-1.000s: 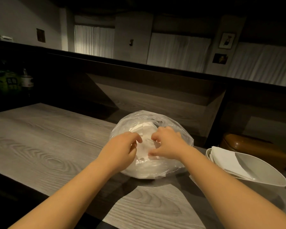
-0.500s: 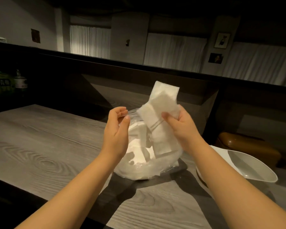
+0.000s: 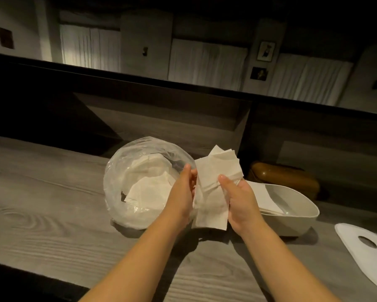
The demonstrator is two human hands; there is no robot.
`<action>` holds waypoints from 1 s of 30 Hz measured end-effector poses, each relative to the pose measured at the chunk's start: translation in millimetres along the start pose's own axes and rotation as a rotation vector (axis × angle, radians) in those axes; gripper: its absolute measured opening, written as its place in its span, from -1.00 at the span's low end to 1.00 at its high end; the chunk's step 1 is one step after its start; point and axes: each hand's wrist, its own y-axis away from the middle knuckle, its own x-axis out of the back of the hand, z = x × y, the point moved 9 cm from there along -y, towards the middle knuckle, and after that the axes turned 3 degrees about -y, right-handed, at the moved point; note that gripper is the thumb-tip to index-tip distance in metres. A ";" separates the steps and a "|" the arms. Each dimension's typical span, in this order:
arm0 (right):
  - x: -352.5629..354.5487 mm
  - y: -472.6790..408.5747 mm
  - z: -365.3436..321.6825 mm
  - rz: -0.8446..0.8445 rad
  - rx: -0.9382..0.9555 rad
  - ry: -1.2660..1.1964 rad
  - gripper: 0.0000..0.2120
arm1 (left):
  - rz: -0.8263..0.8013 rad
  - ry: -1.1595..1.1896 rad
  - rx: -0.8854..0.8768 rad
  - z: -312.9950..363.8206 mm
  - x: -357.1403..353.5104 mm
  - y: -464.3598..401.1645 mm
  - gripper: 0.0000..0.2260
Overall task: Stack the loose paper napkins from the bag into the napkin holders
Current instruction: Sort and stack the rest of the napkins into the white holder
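head view | napkin stack [image 3: 213,192], long axis near-far, pinched between both hands | holder [image 3: 292,216] just right, right hand [image 3: 239,197] nearer | left hand [image 3: 183,192] grips stack's left edge

The white lid [image 3: 366,247] is cut off by the right edge.

The scene is dimly lit from above, and the brightest patch is seen on the curtains [image 3: 89,49] at the upper left. Soft dark shadows are cast under the forearms onto the grey table [image 3: 41,214]. Faint glare is caught on the plastic bag [image 3: 126,162]. Straight lines are bowed towards the edges, and the corners are darkened.
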 end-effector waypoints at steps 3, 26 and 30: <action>15.5 0.8 -7.4 0.012 0.013 -0.041 -0.85 | -0.006 -0.203 -0.016 -7.0 3.5 -0.1 -0.69; 30.0 12.0 -20.2 -0.112 -0.049 -0.480 -0.53 | 0.048 0.031 -0.112 6.8 26.1 5.4 -0.82; 25.5 14.2 -16.6 -0.127 -0.079 -0.369 -0.62 | 0.064 -0.038 -0.152 10.0 26.5 3.8 -0.87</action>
